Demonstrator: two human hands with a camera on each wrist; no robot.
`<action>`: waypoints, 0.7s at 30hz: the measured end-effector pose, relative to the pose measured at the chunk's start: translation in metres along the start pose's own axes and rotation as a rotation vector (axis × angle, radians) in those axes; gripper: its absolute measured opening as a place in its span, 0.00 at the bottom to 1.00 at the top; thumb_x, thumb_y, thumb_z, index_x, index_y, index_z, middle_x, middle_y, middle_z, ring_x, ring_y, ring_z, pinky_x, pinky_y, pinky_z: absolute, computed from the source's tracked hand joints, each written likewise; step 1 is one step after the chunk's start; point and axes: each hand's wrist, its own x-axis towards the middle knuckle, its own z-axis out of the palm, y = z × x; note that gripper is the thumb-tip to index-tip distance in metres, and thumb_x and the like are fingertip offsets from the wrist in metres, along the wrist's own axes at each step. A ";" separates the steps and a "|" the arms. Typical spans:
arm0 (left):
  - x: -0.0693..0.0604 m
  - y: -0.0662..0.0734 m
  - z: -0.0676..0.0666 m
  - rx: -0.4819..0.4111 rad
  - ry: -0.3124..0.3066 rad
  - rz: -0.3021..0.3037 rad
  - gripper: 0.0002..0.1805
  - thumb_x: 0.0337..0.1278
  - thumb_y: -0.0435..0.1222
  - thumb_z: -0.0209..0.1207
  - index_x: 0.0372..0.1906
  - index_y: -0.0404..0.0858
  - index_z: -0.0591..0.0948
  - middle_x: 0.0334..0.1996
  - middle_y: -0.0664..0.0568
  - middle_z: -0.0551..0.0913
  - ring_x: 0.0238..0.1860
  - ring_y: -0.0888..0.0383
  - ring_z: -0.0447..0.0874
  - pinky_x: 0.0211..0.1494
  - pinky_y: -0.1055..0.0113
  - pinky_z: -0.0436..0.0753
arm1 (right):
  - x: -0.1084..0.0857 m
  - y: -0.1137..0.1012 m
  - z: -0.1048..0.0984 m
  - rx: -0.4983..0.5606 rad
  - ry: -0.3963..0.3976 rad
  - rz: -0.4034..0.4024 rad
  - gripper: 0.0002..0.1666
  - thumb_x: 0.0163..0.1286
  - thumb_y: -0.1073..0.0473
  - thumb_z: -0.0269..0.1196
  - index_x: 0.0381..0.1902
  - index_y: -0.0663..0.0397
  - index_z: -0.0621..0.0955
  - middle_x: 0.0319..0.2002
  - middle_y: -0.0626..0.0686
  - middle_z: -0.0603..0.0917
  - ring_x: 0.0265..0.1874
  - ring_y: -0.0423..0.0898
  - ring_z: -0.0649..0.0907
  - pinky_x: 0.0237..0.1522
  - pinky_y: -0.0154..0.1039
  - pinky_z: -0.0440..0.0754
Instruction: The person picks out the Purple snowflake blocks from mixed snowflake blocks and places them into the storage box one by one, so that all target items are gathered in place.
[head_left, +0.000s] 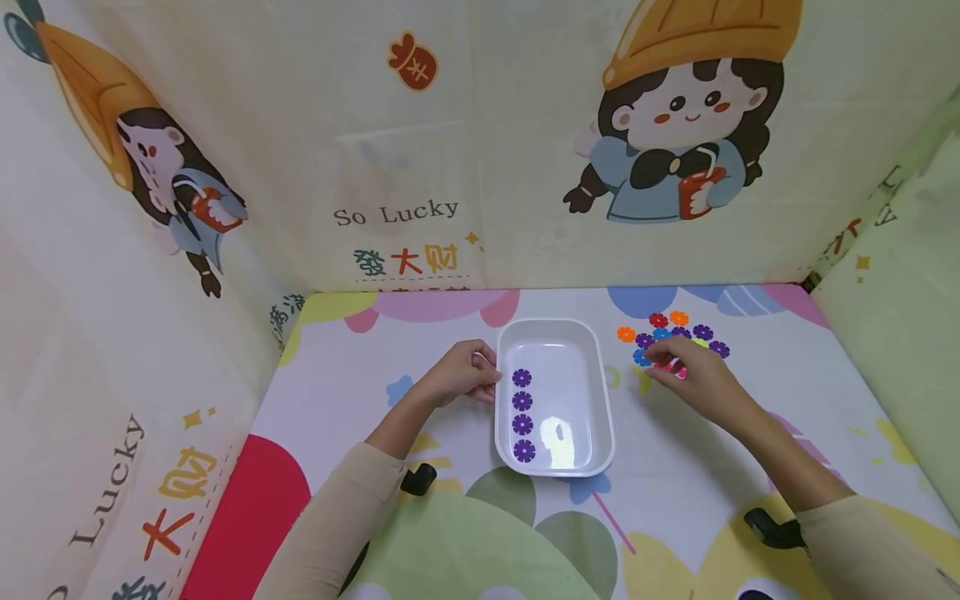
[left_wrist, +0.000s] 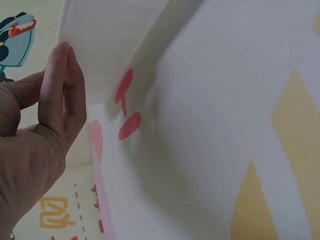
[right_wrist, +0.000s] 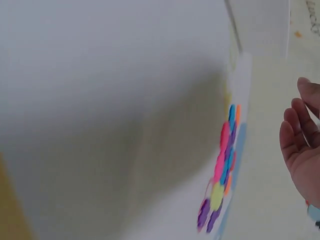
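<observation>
A white rectangular tray (head_left: 581,392) stands on the patterned tablecloth, with several purple snowflake-shaped plastic discs (head_left: 522,425) in a column along its left side. My left hand (head_left: 468,372) is at the tray's left rim, pinching it. From the left wrist view, the straight-looking fingers (left_wrist: 52,95) lie against the tray's outer wall. My right hand (head_left: 697,375) hovers over a group of mixed snowflake discs (head_left: 702,332) right of the tray. In the right wrist view its fingers (right_wrist: 295,125) are loosely bent, with nothing visible between them. It partly hides the group in the head view.
Printed cloth walls (head_left: 517,167) enclose the table at the back and both sides. The discs in the group are orange, red, blue, purple, pink and yellow-green (right_wrist: 217,196). A black wrist-camera mount (head_left: 772,529) sticks out beside the right sleeve, another (head_left: 420,479) beside the left.
</observation>
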 end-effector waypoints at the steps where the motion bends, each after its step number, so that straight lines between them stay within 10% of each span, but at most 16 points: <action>1: 0.000 0.000 0.000 0.000 -0.001 0.000 0.13 0.67 0.27 0.63 0.51 0.30 0.74 0.33 0.41 0.84 0.25 0.55 0.89 0.37 0.53 0.95 | -0.003 0.005 -0.003 -0.011 0.004 0.013 0.17 0.63 0.66 0.75 0.49 0.59 0.84 0.43 0.56 0.88 0.39 0.50 0.85 0.37 0.26 0.87; 13: -0.002 0.002 0.000 0.034 0.007 -0.002 0.12 0.69 0.28 0.63 0.51 0.31 0.74 0.34 0.40 0.84 0.25 0.55 0.88 0.39 0.52 0.95 | -0.030 0.056 -0.027 -0.052 -0.026 0.216 0.23 0.67 0.57 0.74 0.54 0.63 0.82 0.49 0.64 0.81 0.44 0.61 0.84 0.33 0.18 0.79; 21: -0.002 0.001 0.000 0.026 0.007 0.000 0.12 0.68 0.28 0.63 0.50 0.31 0.74 0.32 0.42 0.84 0.24 0.55 0.88 0.39 0.52 0.95 | -0.042 0.074 -0.032 -0.070 -0.078 0.312 0.28 0.68 0.55 0.72 0.59 0.66 0.80 0.50 0.68 0.79 0.46 0.67 0.83 0.33 0.33 0.90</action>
